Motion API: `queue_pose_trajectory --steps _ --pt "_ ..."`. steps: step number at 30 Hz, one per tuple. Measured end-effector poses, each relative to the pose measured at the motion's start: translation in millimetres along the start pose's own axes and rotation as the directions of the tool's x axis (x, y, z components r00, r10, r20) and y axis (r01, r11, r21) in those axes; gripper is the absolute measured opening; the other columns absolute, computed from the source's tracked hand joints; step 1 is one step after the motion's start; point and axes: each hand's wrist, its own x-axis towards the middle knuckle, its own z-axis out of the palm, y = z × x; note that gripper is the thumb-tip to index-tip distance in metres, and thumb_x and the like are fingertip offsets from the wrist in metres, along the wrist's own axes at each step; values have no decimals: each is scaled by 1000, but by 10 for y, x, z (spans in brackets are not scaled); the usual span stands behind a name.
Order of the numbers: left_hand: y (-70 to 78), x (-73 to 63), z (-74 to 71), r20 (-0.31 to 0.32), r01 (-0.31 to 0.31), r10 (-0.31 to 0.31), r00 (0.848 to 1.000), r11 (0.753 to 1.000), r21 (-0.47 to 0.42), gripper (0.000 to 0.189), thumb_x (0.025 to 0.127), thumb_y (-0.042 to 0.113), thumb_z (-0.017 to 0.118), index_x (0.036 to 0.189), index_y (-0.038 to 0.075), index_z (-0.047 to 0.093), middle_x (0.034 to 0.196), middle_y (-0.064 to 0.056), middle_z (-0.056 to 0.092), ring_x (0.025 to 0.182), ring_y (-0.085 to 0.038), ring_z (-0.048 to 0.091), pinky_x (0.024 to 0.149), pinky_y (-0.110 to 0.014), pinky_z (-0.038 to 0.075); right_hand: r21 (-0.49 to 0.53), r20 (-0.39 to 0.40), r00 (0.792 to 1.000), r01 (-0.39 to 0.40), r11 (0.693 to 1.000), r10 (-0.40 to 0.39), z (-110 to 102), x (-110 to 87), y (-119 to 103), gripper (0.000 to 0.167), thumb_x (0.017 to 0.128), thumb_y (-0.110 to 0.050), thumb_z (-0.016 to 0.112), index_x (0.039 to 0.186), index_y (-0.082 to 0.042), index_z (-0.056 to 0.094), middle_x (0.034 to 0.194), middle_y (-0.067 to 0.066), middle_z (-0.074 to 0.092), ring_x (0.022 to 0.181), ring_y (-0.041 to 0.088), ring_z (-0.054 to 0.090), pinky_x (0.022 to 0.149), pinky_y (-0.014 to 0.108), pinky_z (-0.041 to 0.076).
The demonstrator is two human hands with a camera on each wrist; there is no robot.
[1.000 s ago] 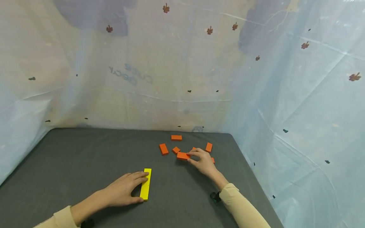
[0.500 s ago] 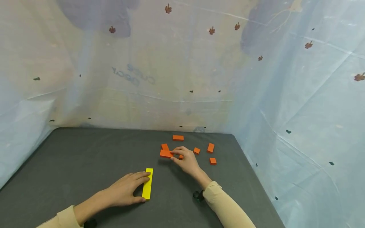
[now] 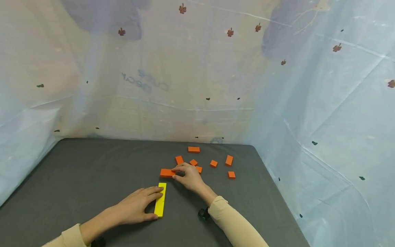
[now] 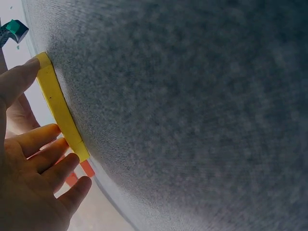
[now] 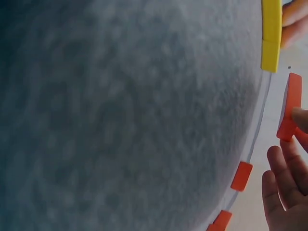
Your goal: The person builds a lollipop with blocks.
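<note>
My left hand [image 3: 135, 206] rests against a long yellow strip of blocks [image 3: 160, 200], thumb at its near end and fingertips at the far part. In the left wrist view the fingers [image 4: 61, 172] are spread, and thin seams show near the strip's ends [image 4: 62, 108]. My right hand [image 3: 189, 177] pinches one end of an orange rectangular block [image 3: 166, 173] between thumb and fingers, just beyond the strip's far end. The right wrist view has this orange block [image 5: 291, 103] raised beside the end of the yellow strip [image 5: 271, 48].
Several orange blocks lie behind and right of my right hand: a long one [image 3: 193, 150] furthest back, another [image 3: 229, 160] at right, and smaller ones [image 3: 213, 163] between. The dark grey table [image 3: 92, 171] is backed by a pale plastic sheet [image 3: 154, 113].
My right hand has carried the orange block leftward and nearer to the yellow strip, uncovering smaller orange blocks at the right. My left hand has stayed at the strip.
</note>
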Motion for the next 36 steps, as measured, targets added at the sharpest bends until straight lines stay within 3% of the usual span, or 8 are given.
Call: queue_pose_trajectory --steps 16,36 --pt "-12 7 21 -23 -18 18 1000 1000 9 76 89 56 77 147 9 60 160 -7 47 144 -30 47 110 -62 42 -108 120 993 -8 994 21 88 46 -89 26 98 -25 75 123 -17 78 120 -2 72 101 10 66 82 22 55" --pt "-14 2 11 -15 -8 8 1000 1000 -8 79 88 60 76 146 10 60 159 -6 47 145 -32 46 110 -63 42 -155 149 989 25 988 -2 121 86 -113 29 94 -28 81 120 -17 79 116 -3 73 103 10 67 87 24 55"
